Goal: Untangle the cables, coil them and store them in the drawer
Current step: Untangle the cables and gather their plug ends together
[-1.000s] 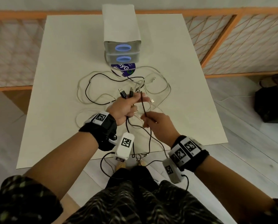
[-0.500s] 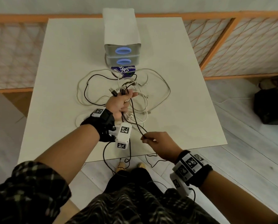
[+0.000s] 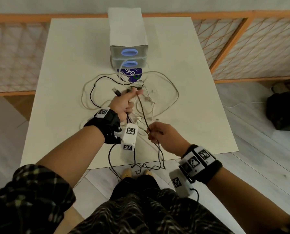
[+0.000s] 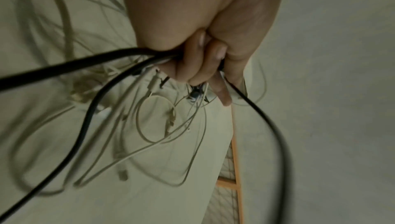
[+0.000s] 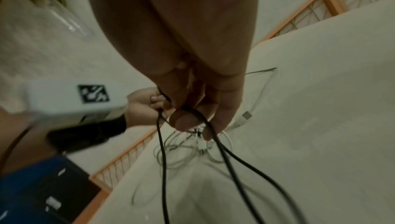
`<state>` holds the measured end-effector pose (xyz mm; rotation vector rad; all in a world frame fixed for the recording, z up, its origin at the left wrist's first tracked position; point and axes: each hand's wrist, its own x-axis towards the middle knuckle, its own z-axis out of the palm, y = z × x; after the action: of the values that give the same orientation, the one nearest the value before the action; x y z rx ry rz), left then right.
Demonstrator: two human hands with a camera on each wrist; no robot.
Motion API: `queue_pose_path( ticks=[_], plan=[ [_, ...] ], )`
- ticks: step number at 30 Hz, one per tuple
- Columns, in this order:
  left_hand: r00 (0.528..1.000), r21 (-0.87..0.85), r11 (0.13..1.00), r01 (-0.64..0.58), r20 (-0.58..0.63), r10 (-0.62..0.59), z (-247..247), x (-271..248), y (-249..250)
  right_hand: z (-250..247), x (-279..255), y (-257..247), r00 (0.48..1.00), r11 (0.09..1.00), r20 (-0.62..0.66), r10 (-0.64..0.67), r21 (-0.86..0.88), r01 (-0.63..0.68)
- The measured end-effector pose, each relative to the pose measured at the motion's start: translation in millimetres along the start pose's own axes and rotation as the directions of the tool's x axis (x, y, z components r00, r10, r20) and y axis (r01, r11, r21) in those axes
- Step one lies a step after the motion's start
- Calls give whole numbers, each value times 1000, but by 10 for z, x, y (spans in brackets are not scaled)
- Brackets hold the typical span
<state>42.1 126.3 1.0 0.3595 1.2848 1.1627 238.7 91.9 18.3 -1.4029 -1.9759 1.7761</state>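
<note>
My left hand [image 3: 124, 105] is raised over the table's middle, its fingers [image 4: 198, 65] curled round a bunch of black cable [image 3: 143, 112] strands, with USB plugs [image 3: 116, 91] sticking out past the knuckles. From it one black strand runs down to my right hand [image 3: 159, 134], which pinches that cable [image 5: 224, 153] near the table's front edge. Below both hands the black cable hangs in loops [image 3: 147, 166] over the table edge. Tangled white cables [image 3: 171, 98] lie on the table under and around the left hand. The grey drawer unit [image 3: 128, 53] with two blue handles stands at the back, both drawers closed.
The white table [image 3: 70, 68] is bounded by an orange-framed lattice railing [image 3: 252, 48] behind and at both sides. A round blue label [image 3: 132, 74] lies in front of the drawer unit. A dark bag [image 3: 284, 112] sits on the floor at the right.
My left hand has moved away from me toward the drawer unit with the cable ends. My right hand has slid back along the black strand toward the table's front edge, stretching it out.
</note>
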Motion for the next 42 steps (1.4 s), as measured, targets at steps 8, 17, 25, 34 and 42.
queue_pose_path(
  ticks=[8, 17, 25, 34, 42],
  plan=[
    [982, 374, 909, -181, 112, 149, 8, -149, 134, 132, -274, 538, 985, 867, 165, 58, -497, 32],
    [972, 476, 850, -225, 174, 160, -257, -985, -330, -81, -92, 282, 986, 768, 154, 55, -638, 57],
    [973, 264, 938, -223, 115, 199, -173, -973, -298, 18, 764, -434, 944, 779, -46, -327, -578, 241],
    [974, 32, 974, -224, 28, 223, -91, -754, -80, 82, 1256, -16, 941, 743, -119, -316, -648, 167],
    [992, -27, 997, -75, -105, 72, -152, -665, -172, -67, 914, -81, 889, 938, -345, -302, -276, 211]
  ],
)
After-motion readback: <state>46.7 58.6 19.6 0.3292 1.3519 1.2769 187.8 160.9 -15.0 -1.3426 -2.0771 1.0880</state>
